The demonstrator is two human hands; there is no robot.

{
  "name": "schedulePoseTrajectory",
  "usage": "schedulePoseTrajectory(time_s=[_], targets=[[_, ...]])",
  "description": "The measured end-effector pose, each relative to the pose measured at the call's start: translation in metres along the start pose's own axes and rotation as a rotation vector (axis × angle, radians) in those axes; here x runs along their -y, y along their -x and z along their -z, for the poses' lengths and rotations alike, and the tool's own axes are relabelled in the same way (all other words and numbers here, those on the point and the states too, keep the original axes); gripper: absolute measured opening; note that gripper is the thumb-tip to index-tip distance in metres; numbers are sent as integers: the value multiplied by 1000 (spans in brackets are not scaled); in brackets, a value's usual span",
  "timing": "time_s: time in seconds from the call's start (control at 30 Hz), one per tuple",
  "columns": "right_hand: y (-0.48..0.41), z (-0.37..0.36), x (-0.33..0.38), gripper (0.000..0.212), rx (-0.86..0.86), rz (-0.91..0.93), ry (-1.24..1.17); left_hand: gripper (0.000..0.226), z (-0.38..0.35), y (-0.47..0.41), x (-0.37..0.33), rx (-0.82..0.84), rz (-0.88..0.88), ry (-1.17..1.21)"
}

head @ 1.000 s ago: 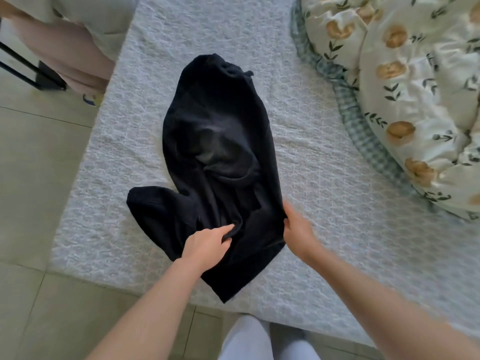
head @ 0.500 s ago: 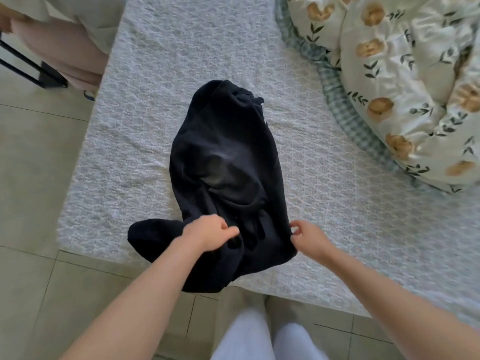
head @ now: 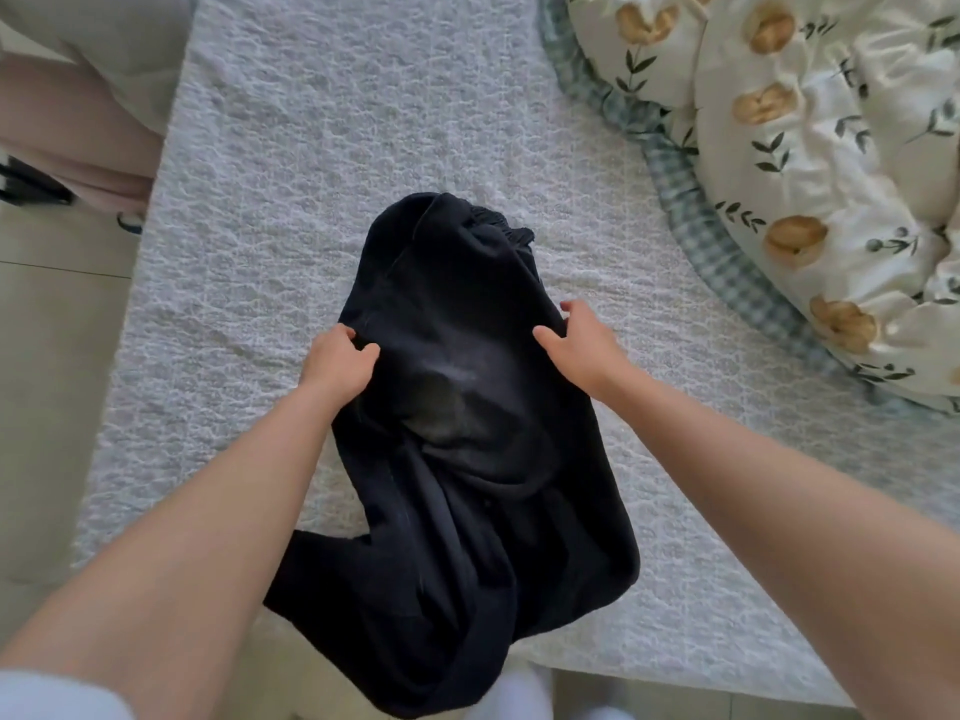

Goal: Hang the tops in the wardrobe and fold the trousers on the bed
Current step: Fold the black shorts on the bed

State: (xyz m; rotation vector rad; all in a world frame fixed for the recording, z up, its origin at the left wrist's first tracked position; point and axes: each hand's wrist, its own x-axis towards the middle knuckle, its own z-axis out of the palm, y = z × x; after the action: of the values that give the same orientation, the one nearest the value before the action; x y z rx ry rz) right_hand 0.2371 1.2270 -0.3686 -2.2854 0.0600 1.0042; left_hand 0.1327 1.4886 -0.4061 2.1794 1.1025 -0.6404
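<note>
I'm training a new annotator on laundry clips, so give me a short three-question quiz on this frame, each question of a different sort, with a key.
1. True or false: the trousers lie wholly on the bed.
2. Where is the left hand? A) at the trousers' left edge B) on the floor C) on a hanger
3. Fill in: the floral duvet lies to the ___ of the trousers.
Key: 1 false, their near end hangs over the bed's edge; 2 A; 3 right.
</note>
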Motion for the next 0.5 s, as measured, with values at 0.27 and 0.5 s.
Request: schedulePoseTrajectory(time_s=[0.27, 0.5], targets=[[-30, -12, 18, 57, 35, -6, -111, 79, 1, -32, -2, 66, 146, 346], [-16, -14, 26, 54, 38, 64, -223, 78, 14, -36, -27, 244, 3, 641]])
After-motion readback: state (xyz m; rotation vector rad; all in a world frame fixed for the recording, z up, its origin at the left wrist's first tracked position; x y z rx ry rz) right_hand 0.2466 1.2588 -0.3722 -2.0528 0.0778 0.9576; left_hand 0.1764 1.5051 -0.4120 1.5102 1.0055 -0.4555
